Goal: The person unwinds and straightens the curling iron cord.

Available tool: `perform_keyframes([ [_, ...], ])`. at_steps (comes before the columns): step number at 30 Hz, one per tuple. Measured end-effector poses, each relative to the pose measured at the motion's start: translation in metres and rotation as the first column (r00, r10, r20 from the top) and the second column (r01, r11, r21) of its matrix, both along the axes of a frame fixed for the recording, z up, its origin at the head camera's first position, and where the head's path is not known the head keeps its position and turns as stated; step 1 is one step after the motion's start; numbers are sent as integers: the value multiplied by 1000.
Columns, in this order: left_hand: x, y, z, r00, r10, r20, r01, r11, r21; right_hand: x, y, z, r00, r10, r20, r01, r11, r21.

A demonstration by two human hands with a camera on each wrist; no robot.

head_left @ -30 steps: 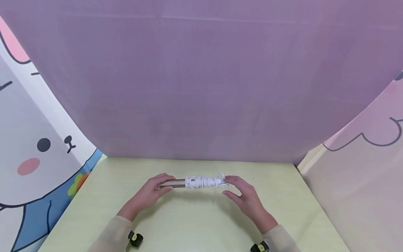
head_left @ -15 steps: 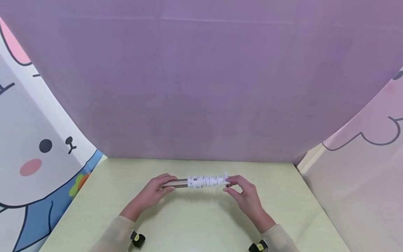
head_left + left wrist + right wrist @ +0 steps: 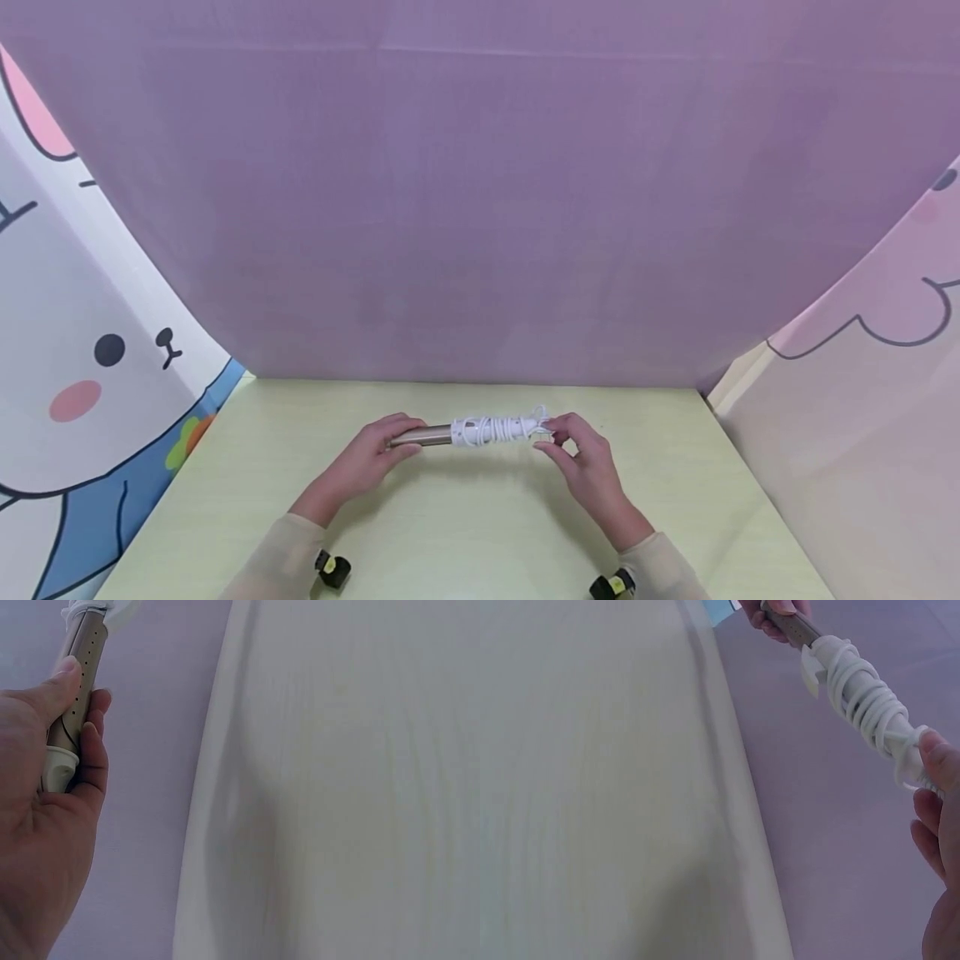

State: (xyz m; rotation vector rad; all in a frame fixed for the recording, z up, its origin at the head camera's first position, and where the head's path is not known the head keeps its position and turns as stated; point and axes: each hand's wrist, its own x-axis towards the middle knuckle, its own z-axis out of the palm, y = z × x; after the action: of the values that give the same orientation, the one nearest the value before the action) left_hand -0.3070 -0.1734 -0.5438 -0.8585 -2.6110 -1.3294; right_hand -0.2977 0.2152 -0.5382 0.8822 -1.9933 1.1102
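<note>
with left hand point(image 3: 366, 454) wrapped round metallic barrel point(image 3: 427, 436) and right hand point(image 3: 596, 471) pinching white cord point(image 3: 886, 714) beyond its coils, apparently working it, next calling for steady left support.

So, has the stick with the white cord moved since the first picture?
Yes, a little: in the head view, the stick has shifted rightward, toward the back right corner of the table.
</note>
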Motion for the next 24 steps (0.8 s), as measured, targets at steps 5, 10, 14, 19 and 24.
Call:
perform_keyframes([
  [5, 1, -2, 0, 1000, -7, 24, 7, 1000, -2, -3, 2, 0, 1000, 25, -10, -25, 1000, 9],
  [10, 1, -2, 0, 999, -22, 34, 22, 1000, -8, -5, 3, -3, 999, 41, -17, -40, 999, 15],
  [14, 2, 0, 2, 999, -22, 37, 23, 1000, -14, -4, 5, -1, 999, 43, -2, -43, 999, 10],
  [19, 2, 1, 4, 999, -26, 31, 26, 999, -25, -1, 7, 3, 999, 40, 24, -40, 999, 24],
  [24, -1, 0, 2, 1000, -2, 2, 3, 999, -38, -2, 9, 5, 997, -24, 74, 15, 993, 115],
])
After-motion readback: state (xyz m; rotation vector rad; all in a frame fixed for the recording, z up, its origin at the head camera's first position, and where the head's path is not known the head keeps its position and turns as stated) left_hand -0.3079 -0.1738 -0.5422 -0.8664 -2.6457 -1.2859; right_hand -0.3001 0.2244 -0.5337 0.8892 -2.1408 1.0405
